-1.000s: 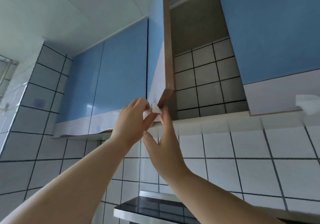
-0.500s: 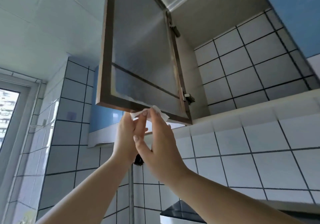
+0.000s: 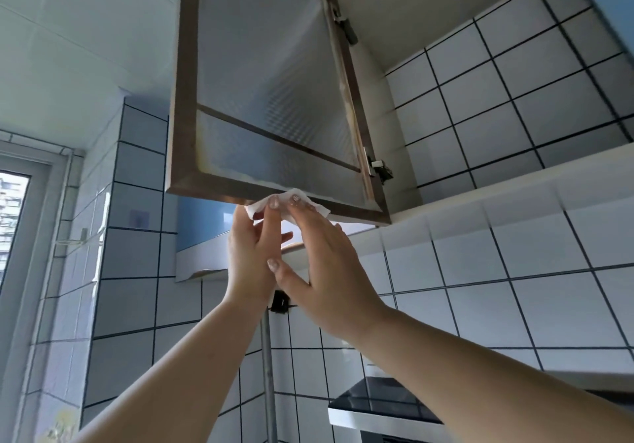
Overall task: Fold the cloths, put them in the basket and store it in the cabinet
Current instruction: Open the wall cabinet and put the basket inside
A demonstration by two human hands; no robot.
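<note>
Nearest to the camera, two bare forearms rise toward the wall cabinet. The left hand [image 3: 248, 254] has its fingers bent around a small white cloth [image 3: 284, 202], and the right hand [image 3: 326, 261] lies with flat fingers against the same cloth, so both grips are closed on it, the right one more pressing than pinching. The cloth touches the lower edge of the open cabinet door [image 3: 267, 99], which is swung wide toward the person.

Behind the door, the cabinet [image 3: 514, 99] shows a tiled back wall, and its inside looks free. No basket is visible in this view, so I cannot tell where it stands.

In my judgement the step in hand is opening the cabinet. To do it well, the door should stay fully open and steady, and the cloth should not slip from the fingers while the hands come down for the basket.

Below on the right is a dark range hood [image 3: 377, 405]. No brand, label or writing can be read anywhere.
</note>
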